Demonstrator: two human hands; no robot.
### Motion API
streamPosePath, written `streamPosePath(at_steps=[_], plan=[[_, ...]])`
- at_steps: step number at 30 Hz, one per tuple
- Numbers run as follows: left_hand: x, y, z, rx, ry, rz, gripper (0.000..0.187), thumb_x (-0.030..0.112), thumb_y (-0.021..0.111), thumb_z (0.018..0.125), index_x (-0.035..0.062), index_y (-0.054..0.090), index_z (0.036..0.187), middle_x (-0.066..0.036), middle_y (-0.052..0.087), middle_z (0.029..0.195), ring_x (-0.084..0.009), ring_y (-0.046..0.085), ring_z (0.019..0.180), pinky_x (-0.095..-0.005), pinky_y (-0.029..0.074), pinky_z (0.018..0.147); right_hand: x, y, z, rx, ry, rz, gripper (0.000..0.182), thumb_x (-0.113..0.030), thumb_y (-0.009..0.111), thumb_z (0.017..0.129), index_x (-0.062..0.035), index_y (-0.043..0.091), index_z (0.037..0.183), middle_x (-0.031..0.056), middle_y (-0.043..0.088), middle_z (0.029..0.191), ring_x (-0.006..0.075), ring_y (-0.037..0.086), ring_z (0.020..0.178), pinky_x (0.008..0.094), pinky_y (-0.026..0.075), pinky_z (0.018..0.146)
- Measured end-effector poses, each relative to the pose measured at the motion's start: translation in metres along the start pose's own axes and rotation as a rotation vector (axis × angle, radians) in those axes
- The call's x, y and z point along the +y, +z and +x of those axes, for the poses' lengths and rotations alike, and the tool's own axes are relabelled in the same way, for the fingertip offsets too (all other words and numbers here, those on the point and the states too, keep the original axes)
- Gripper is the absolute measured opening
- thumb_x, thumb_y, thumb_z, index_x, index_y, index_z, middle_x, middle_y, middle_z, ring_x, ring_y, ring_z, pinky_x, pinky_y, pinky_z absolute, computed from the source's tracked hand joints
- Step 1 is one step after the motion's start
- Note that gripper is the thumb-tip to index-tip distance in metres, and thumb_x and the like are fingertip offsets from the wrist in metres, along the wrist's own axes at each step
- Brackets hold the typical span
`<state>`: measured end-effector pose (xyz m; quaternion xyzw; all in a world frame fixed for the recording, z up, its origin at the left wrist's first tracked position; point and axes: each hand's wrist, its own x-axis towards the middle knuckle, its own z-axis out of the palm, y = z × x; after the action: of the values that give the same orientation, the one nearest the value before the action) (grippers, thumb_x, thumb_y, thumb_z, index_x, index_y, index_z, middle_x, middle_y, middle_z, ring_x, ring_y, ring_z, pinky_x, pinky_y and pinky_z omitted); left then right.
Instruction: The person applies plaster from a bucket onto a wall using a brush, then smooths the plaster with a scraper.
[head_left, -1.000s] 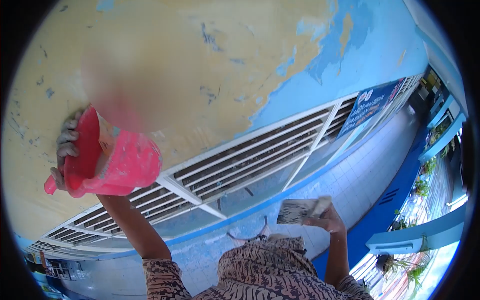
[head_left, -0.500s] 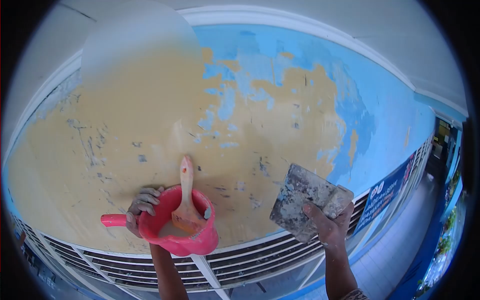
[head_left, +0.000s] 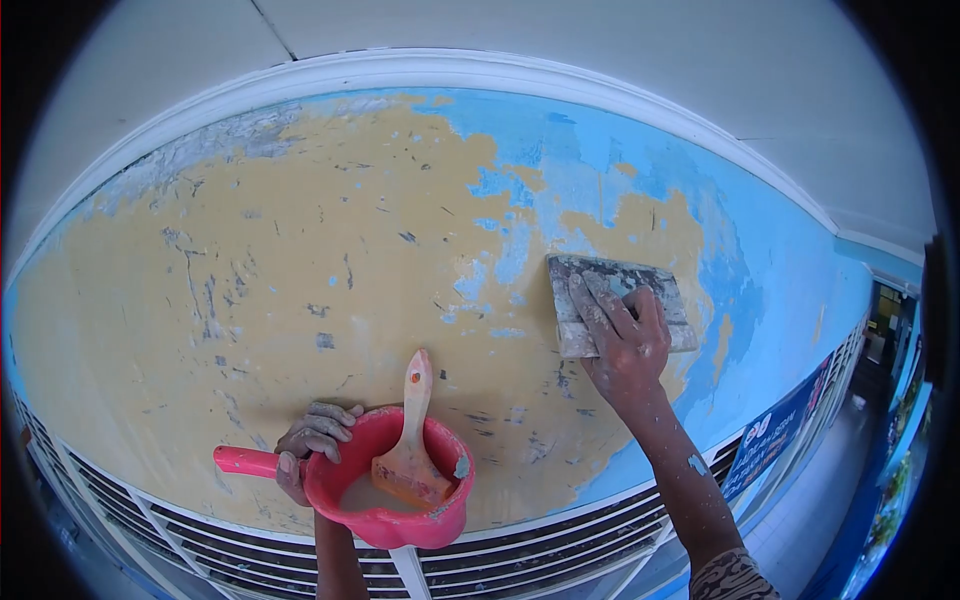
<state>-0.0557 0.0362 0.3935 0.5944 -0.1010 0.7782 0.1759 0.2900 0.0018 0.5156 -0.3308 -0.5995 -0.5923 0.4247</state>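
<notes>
My left hand point(head_left: 318, 441) is closed round the rim of a pink plastic dipper point(head_left: 420, 525), whose handle sticks out to the left. Inside stands a paintbrush point(head_left: 418, 405) with a pale wooden handle, leaning up against the rim, with pale liquid point(head_left: 372, 496) below it. My right hand point(head_left: 628, 335) grips a flat, paint-crusted scraper point(head_left: 640, 275), fingers spread over its face. The scraper overlaps the upper right part of the wall point(head_left: 400, 270), close to where tan filler meets blue paint. Dried pale material coats the fingers of both hands.
White trim point(head_left: 450, 68) runs between the wall and the ceiling point(head_left: 560, 25). Beneath the wall is a band of louvred slats point(head_left: 530, 562). A blue banner with lettering point(head_left: 775, 440) hangs at the right, beside a walkway point(head_left: 820, 490) and a doorway.
My right hand has raised the scraper from low on the right up to the patchy wall and turned it over. The view has tilted upward; my left hand still holds the dipper.
</notes>
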Motion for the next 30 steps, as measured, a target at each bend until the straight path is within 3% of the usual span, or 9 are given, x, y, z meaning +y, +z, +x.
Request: streamPosePath(at_steps=[6,12,14,26,30], plan=[[-0.003,0.006,-0.003,0.055,0.001,-0.014,0.063,0.045,0.038,0.097,-0.0025,0.05,0.057,-0.023,0.058,0.071,-0.0375,0.058,0.084,-0.0621,0.055,0.088,0.009,-0.009,0.028,-0.087,-0.052,0.006,0.069,-0.004,0.081,0.051,-0.0065,0.071,0.119,0.0045,0.065,0.125,0.0273,0.055,0.091,0.041,0.049,0.075],[-0.004,0.005,-0.004,0.072,0.014,-0.027,0.065,0.047,0.039,0.098,-0.0031,0.05,0.058,-0.023,0.058,0.071,-0.0369,0.058,0.084,-0.0623,0.055,0.089,0.018,-0.002,0.039,-0.035,-0.127,-0.031,0.073,-0.007,0.08,0.046,-0.0076,0.073,0.118,0.0052,0.068,0.109,0.0289,0.057,0.089,0.04,0.053,0.076],[-0.004,0.006,-0.003,0.066,0.004,-0.033,0.066,0.048,0.039,0.098,-0.0032,0.05,0.058,-0.023,0.058,0.07,-0.0367,0.058,0.084,-0.0625,0.055,0.089,0.018,0.001,0.047,-0.04,-0.184,-0.079,0.059,-0.006,0.078,0.056,-0.0034,0.073,0.115,0.0072,0.067,0.112,0.0271,0.056,0.089,0.0388,0.05,0.072],[0.001,0.009,-0.003,0.105,-0.008,0.006,0.067,0.049,0.04,0.098,-0.0036,0.051,0.058,-0.023,0.058,0.07,-0.0365,0.059,0.083,-0.063,0.055,0.089,0.002,-0.01,0.053,-0.096,-0.203,-0.058,0.047,-0.005,0.075,0.062,-0.002,0.072,0.109,0.0068,0.067,0.108,0.0273,0.059,0.094,0.0401,0.054,0.078],[0.0,0.007,-0.006,0.108,0.0,-0.019,0.066,0.048,0.04,0.098,-0.0036,0.051,0.059,-0.024,0.058,0.071,-0.0373,0.059,0.081,-0.0644,0.054,0.089,0.007,0.003,0.061,-0.011,-0.172,-0.014,0.067,-0.001,0.077,0.052,-0.0072,0.072,0.118,0.0059,0.067,0.103,0.0291,0.061,0.094,0.0405,0.056,0.079]])
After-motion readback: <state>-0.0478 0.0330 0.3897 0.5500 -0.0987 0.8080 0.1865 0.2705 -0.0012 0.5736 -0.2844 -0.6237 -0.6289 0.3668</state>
